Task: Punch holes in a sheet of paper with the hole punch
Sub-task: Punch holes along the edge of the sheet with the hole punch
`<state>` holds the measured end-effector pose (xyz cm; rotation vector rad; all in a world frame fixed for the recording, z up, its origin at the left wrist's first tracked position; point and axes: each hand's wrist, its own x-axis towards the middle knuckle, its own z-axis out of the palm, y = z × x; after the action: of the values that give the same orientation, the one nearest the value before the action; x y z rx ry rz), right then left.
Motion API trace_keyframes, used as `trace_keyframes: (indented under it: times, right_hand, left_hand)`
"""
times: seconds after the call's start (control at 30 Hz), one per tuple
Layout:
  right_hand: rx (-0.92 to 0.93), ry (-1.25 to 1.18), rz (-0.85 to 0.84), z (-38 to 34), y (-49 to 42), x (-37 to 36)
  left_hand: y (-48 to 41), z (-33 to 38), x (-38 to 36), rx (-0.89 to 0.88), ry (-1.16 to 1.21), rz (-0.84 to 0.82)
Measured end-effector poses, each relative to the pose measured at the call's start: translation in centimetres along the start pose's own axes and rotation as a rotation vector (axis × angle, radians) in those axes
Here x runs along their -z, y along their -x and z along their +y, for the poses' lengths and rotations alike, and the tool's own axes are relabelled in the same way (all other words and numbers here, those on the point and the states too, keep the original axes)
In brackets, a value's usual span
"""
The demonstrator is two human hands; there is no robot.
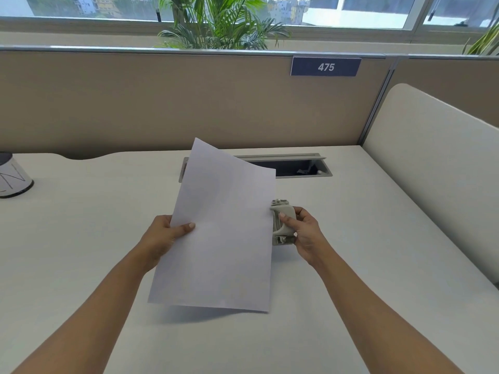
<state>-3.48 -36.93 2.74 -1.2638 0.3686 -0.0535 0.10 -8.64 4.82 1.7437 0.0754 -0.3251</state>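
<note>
- The left hand (164,236) is pinching the sheet of paper (224,230) at its left edge, thumb on top and fingers hidden beneath. The sheet is hanging lifted off the desk (351,265).
- The right hand (305,233) is curling round the hole punch (282,222), thumb resting on its lever, right at the paper's right edge. I cannot tell whether the edge is sitting in the slot.
- The paper is looking light and floppy, its far corner bowing, so a mid-edge hold seems wise. The punch is looking small, rigid and easy to grip.
- The cable hatch (297,166) at the back is standing open, showing something dark inside. The white pot (13,176) at the left is hiding its contents.
</note>
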Motion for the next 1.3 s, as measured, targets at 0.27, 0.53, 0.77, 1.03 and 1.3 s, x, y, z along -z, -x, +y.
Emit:
trace_keyframes:
  times: [0.27,0.53,0.77,1.03,1.3]
  right_hand:
    - [-0.014,-0.070,0.063,0.1,-0.1,-0.1]
    - [-0.024,-0.124,0.109,0.3,-0.1,-0.6]
    - [-0.034,-0.133,0.105,0.6,-0.1,-1.2]
    - [-0.047,-0.066,0.085,0.9,-0.2,-1.0]
    - [-0.131,0.094,0.164,1.6,-0.6,-1.0]
  left_hand:
    - [0.4,0.3,-0.8,-0.008,-0.031,0.008]
    - [0.5,0.0,-1.4,-0.009,-0.028,0.036]
    - [0.3,-0.4,-2.0,0.004,0.024,0.049]
    - [0.4,-1.6,-2.3,0.075,0.117,0.052]
    - [0.7,-3.9,-3.4,0.190,0.191,0.047]
